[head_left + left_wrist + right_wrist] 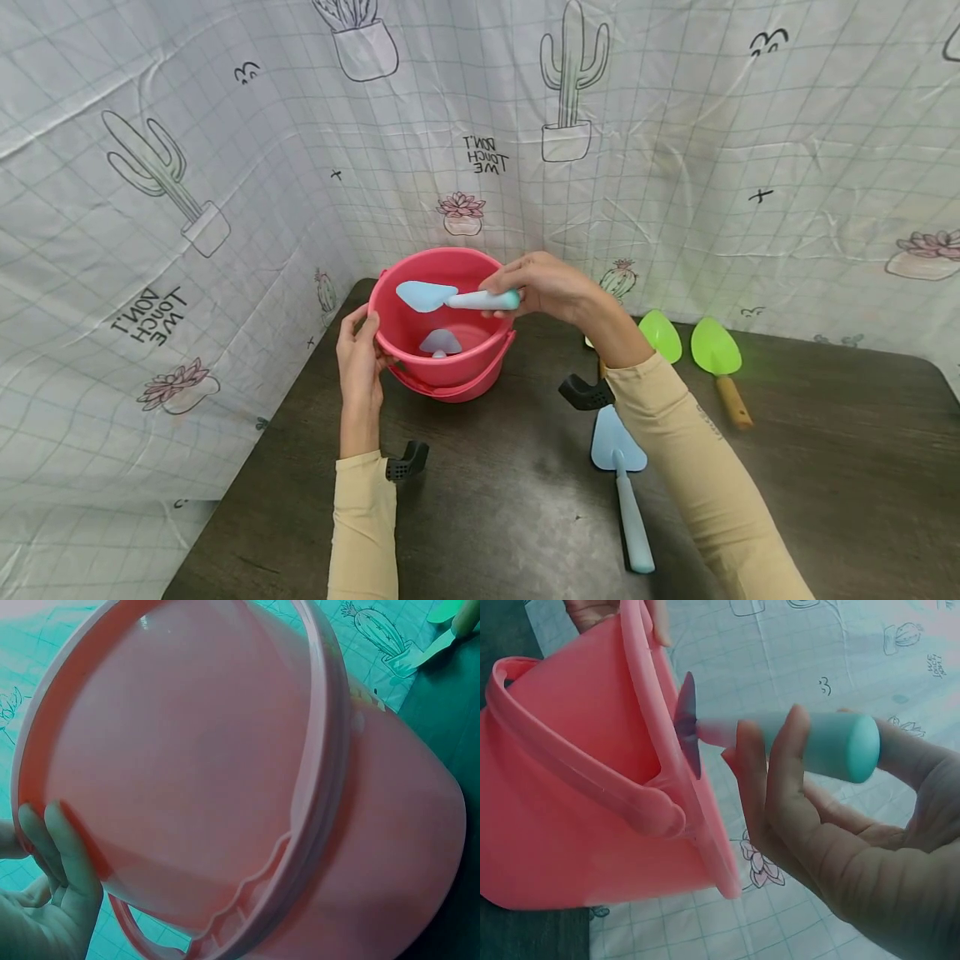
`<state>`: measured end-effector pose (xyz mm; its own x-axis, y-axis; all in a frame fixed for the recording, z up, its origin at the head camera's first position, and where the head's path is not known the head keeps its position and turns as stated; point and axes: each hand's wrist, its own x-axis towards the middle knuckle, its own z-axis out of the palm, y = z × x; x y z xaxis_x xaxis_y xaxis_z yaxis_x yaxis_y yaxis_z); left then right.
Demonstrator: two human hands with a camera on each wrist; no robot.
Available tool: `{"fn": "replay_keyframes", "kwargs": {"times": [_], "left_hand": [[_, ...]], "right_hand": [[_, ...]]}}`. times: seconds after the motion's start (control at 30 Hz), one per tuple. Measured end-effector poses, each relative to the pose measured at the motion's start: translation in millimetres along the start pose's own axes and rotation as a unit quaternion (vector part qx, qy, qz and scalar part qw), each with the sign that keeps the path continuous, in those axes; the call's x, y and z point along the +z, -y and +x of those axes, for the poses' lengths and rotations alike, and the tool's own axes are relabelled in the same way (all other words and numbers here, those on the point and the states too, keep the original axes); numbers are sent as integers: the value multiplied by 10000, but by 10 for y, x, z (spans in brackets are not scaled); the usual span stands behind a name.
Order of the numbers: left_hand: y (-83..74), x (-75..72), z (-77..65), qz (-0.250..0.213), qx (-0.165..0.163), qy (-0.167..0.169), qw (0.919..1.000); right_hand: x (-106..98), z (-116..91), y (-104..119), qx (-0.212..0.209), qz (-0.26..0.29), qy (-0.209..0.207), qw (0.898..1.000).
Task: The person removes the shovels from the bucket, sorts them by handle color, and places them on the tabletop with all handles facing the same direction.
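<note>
A pink bucket [480, 379] stands on the dark table, its handle hanging down at the front. My left hand [360, 350] grips its left rim, fingers and thumb over the edge in the left wrist view. Above the bucket's mouth, my right hand [536, 287] holds a small toy trowel [427, 296] by its pale blue handle [821, 746]. Its light blue blade points left. Inside the bucket shows a greyish-blue blade [441, 341] of another tool, the rest of it hidden by the front wall.
Right of the bucket lies a light blue trowel [633, 521], handle toward me. Behind my right forearm are a green trowel [716, 346] with a wooden handle and another green blade [660, 335], partly covered. A patterned cloth [675, 167] hangs behind the table [510, 500].
</note>
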<state>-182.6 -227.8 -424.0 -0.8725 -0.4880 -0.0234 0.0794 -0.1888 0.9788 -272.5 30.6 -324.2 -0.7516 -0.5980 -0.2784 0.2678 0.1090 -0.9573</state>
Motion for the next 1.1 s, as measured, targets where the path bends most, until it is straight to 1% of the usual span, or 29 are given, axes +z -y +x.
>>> {"fn": "replay_keyframes", "kwargs": {"times": [0.13,0.3,0.47,0.6,0.77,0.97,1.1], "left_hand": [[3,3,-1,-5,0,-31,10000],[11,3,-1,3,5,-25,10000],[16,-4,-5,-97,93,60,9999],[12,-8,-14,-203,147,129,9996],[4,-6,-22,-218,138,130,9996],[3,3,-23,-170,111,92,9998],[1,5,-22,-146,73,65,9998]], "right_hand": [[-29,-9,-16,40,257,369,9990],[-37,-18,-51,96,668,705,9952],[-39,-30,-77,-36,782,966,9922],[-29,-47,-77,-151,813,1099,9905],[-26,-69,-71,-248,755,1231,9892],[-45,-93,-76,-263,709,1226,9896],[-57,-134,-65,-215,775,1182,9897]]}}
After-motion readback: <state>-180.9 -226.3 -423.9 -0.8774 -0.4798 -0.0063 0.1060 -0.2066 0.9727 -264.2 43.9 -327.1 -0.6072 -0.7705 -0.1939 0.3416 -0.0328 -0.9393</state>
